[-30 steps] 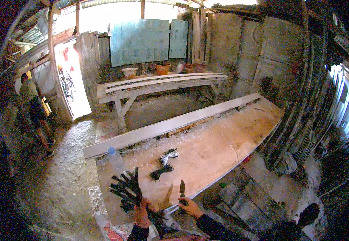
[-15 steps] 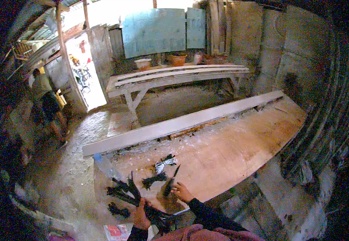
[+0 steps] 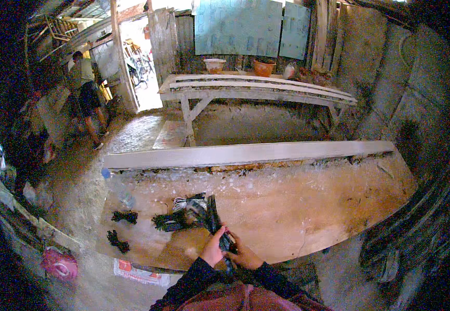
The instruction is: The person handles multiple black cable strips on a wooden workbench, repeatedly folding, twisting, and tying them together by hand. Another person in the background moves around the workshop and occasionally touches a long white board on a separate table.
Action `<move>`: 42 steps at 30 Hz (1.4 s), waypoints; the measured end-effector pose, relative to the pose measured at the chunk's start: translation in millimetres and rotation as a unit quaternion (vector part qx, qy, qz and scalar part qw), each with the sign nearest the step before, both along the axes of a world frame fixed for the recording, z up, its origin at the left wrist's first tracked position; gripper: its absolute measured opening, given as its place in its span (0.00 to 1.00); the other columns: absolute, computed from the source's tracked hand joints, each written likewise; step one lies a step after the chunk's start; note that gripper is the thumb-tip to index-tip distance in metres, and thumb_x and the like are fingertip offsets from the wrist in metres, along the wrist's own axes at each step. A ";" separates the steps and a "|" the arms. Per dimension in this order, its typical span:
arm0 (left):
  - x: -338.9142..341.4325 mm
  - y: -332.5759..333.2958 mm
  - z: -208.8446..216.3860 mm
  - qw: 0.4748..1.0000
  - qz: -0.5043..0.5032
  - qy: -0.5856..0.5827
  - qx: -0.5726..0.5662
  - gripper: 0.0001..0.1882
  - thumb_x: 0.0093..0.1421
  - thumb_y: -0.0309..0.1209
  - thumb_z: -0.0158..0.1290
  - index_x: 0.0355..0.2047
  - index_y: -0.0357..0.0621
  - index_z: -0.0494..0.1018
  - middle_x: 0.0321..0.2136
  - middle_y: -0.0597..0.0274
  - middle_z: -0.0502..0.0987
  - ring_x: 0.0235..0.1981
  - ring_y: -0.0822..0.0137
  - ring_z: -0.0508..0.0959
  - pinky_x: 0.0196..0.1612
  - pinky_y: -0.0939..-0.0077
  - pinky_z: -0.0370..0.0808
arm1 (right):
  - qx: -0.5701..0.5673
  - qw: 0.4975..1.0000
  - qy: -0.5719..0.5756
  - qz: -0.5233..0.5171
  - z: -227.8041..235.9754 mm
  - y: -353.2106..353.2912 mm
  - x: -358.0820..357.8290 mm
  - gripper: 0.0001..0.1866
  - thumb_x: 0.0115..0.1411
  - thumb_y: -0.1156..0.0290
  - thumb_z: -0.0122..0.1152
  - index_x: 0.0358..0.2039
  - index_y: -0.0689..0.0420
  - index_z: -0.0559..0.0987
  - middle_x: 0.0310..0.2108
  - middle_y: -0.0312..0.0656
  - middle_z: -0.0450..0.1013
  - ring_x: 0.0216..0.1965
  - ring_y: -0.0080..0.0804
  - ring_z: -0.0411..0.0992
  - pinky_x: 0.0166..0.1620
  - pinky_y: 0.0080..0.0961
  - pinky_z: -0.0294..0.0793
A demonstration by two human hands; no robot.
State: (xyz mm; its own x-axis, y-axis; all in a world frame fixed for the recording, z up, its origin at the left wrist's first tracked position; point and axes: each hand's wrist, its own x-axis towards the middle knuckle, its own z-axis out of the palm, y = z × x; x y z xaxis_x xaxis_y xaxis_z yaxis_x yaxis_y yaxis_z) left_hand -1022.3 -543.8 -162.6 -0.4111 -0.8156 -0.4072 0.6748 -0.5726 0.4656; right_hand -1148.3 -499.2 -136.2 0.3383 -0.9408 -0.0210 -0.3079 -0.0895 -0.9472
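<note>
In front of my body, my left hand (image 3: 214, 250) and my right hand (image 3: 243, 255) are both closed round a bundle of black strips (image 3: 212, 211). Its long end points away over the wooden table (image 3: 308, 207), and its near end hangs toward my body. Just left of it lies a tied bundle of white cord (image 3: 182, 203) with dark pieces beside it. A black tied bundle (image 3: 167, 222) rests close by. Farther left are two small black bundles, one upper (image 3: 125, 216) and one lower (image 3: 117, 241). Whether my right fingers also hold a tool is hidden.
A pale board (image 3: 251, 155) runs along the table's far edge. At its left stands a clear bottle with a blue cap (image 3: 106, 173). Beyond is a bench (image 3: 266, 95) with pots. A pink bag (image 3: 60, 264) lies lower left. Another person (image 3: 86, 85) stands at the far left.
My hands have come together on the black strips, and the bundle has swung upright, away from me. My right hand was apart, beside a dark pointed tool. The view has turned left.
</note>
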 end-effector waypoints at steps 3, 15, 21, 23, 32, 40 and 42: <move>-30.8 -15.5 2.0 0.996 -0.083 0.013 -0.024 0.15 0.50 0.35 0.50 0.39 0.51 0.67 0.30 0.72 0.71 0.30 0.72 0.70 0.33 0.77 0.68 | 0.022 0.996 -0.075 -0.048 -1.7 -2.1 -32.2 0.34 0.48 0.72 0.56 0.53 0.57 0.50 0.44 0.46 0.61 0.43 0.32 0.63 0.45 0.26 0.63; -31.3 -17.8 -44.1 0.984 -0.123 -0.126 0.033 0.23 0.51 0.36 0.47 0.48 0.62 0.55 0.41 0.71 0.62 0.41 0.71 0.63 0.37 0.73 0.63 | -0.037 0.972 0.127 -0.197 -13.7 -36.8 -81.0 0.32 0.44 0.65 0.59 0.49 0.58 0.58 0.40 0.50 0.63 0.43 0.40 0.62 0.43 0.29 0.65; 3.5 -14.7 -63.9 0.988 -0.153 -0.030 0.012 0.24 0.53 0.37 0.45 0.51 0.61 0.52 0.37 0.72 0.63 0.36 0.71 0.64 0.38 0.71 0.64 | 0.009 0.949 0.186 -0.254 -33.5 -45.8 -89.4 0.28 0.42 0.64 0.61 0.44 0.59 0.65 0.36 0.50 0.64 0.42 0.40 0.62 0.42 0.32 0.65; 6.8 -20.1 -89.6 0.987 -0.156 -0.039 0.014 0.25 0.53 0.37 0.45 0.51 0.59 0.51 0.37 0.71 0.63 0.35 0.72 0.65 0.38 0.71 0.65 | -0.038 0.946 0.230 -0.224 -36.7 -52.3 -85.0 0.26 0.42 0.64 0.61 0.41 0.59 0.66 0.35 0.49 0.65 0.40 0.40 0.63 0.40 0.31 0.66; -27.4 -7.8 -147.3 0.949 -0.161 -0.257 -0.086 0.27 0.51 0.33 0.49 0.51 0.49 0.53 0.41 0.63 0.61 0.35 0.71 0.66 0.36 0.76 0.69 | 0.051 0.943 0.288 -0.162 -35.7 -78.2 -69.4 0.18 0.43 0.67 0.59 0.36 0.59 0.70 0.30 0.43 0.70 0.34 0.36 0.68 0.39 0.27 0.66; -48.0 1.8 -72.3 0.938 -0.051 -0.327 -0.106 0.27 0.50 0.31 0.50 0.50 0.46 0.53 0.40 0.60 0.63 0.33 0.71 0.67 0.34 0.78 0.68 | 0.248 0.967 0.048 0.016 -53.8 -112.0 -122.4 0.14 0.48 0.70 0.56 0.36 0.60 0.71 0.34 0.38 0.70 0.36 0.26 0.67 0.42 0.22 0.64; -49.6 1.5 -55.6 0.949 -0.046 -0.308 -0.051 0.27 0.50 0.30 0.50 0.50 0.45 0.53 0.39 0.60 0.64 0.34 0.71 0.67 0.35 0.78 0.68 | 0.281 0.959 0.012 0.024 -48.6 -116.7 -134.3 0.13 0.49 0.71 0.55 0.36 0.60 0.71 0.34 0.37 0.70 0.36 0.24 0.67 0.42 0.21 0.64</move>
State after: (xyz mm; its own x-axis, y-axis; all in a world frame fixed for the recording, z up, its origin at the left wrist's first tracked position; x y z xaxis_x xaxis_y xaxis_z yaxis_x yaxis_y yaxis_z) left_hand -1071.9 -542.3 -218.2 -0.1920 -0.8361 -0.5139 0.2061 -0.5463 0.8118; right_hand -1282.5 -615.9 -184.7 0.3746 -0.7613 -0.5293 -0.3383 0.4193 -0.8425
